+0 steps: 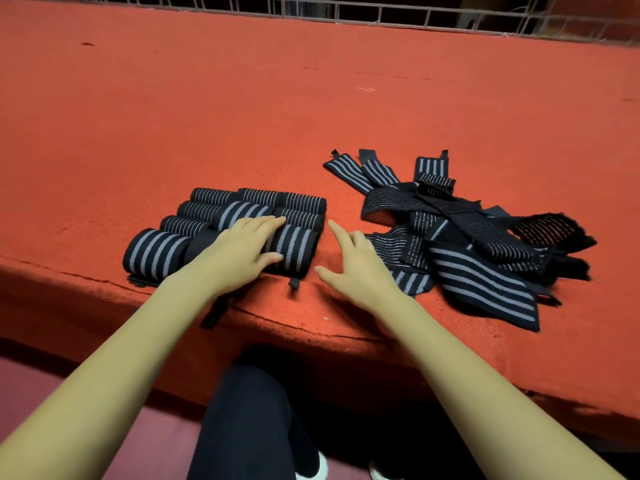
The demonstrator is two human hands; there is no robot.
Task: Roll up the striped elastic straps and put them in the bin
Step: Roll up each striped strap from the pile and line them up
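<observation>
Several rolled black straps with grey stripes (152, 252) lie packed side by side on the red table (242, 109), left of centre. My left hand (242, 251) rests flat on the front rolls, fingers straight, covering one of them. To the right sprawls a loose heap of unrolled striped straps (467, 237). Between the rolls and the heap, my right hand (356, 265) hovers with fingers spread, its outer fingers touching the heap's near edge and gripping nothing. No bin shows in view.
A wire mesh rail (381, 12) runs along the table's far edge. The table's front edge (311, 327) passes under my forearms. My dark trouser leg (249, 420) and white shoes are below it.
</observation>
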